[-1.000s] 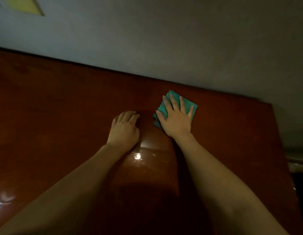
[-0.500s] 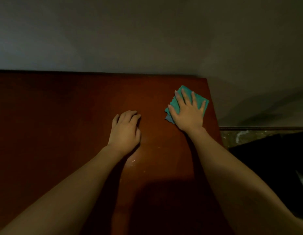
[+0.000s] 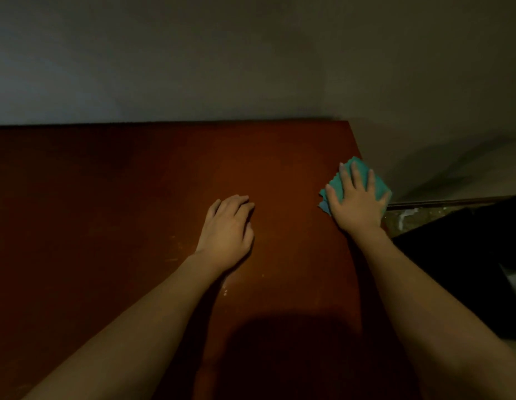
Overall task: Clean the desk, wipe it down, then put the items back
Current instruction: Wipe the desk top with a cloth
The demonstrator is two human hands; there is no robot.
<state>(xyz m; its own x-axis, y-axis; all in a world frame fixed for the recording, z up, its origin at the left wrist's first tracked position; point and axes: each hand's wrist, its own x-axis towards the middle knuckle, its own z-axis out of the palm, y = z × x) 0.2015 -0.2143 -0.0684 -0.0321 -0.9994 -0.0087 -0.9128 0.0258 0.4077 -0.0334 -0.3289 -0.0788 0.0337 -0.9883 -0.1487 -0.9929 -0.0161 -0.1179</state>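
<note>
Your right hand [image 3: 356,202] lies flat with its fingers straight and spread, pressing a teal cloth [image 3: 355,180] down onto the reddish-brown surface [image 3: 106,226]; the cloth sits at about 2 o'clock from the middle of the view, right at the surface's right-hand edge, with its far corner poking out past your fingertips toward 12 o'clock and one side reaching the edge itself. Your left hand [image 3: 228,232] rests palm down on the bare wood near the centre, at roughly 9 o'clock from the cloth and well apart from it, with its fingers loosely bent and nothing in them. Both of your bare forearms run in from 6 o'clock. A dark shadow lies across the wood between them at the near edge, and a few small pale specks glint just beside your left wrist. A plain grey wall [image 3: 251,59] meets the surface along its far side at 12 o'clock, and a dark shape [image 3: 458,272], too dim to identify, fills the space beyond the edge at 4 o'clock
</note>
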